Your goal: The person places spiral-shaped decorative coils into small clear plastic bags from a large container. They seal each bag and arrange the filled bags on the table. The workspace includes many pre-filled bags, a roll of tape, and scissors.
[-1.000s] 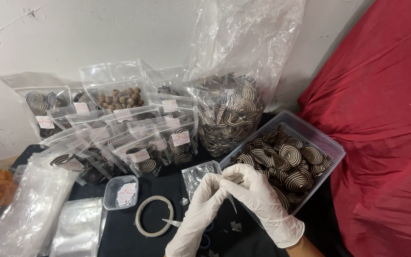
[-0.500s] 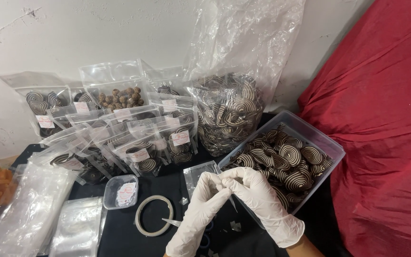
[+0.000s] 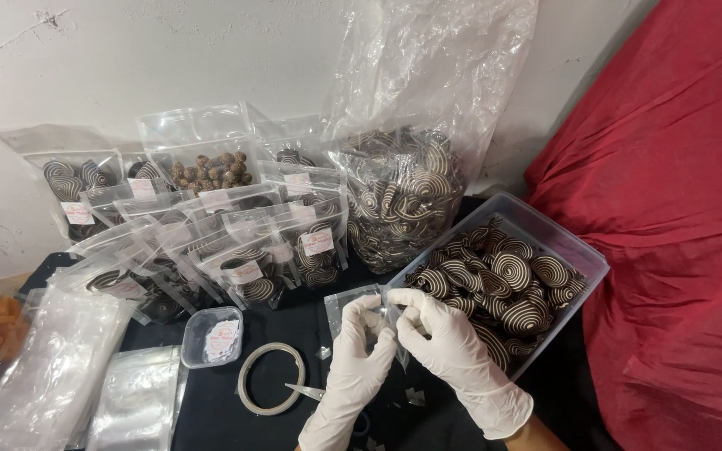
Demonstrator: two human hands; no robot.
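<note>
While both gloved hands meet just above the desk [image 3: 211,409], the left hand [image 3: 353,367] and right hand [image 3: 449,347] pinch a small clear pouch [image 3: 351,302] between them, its long axis upright. It sits just beside the clear tub [image 3: 545,230] of striped swirl pieces, on the right hand's side. Compared with half a second ago, the hands have barely shifted.

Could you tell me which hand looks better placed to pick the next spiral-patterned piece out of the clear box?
Probably the right hand: it lies against the clear plastic box of spiral-patterned pieces. The left hand sits farther away, gripping the small clear pouch.
</note>
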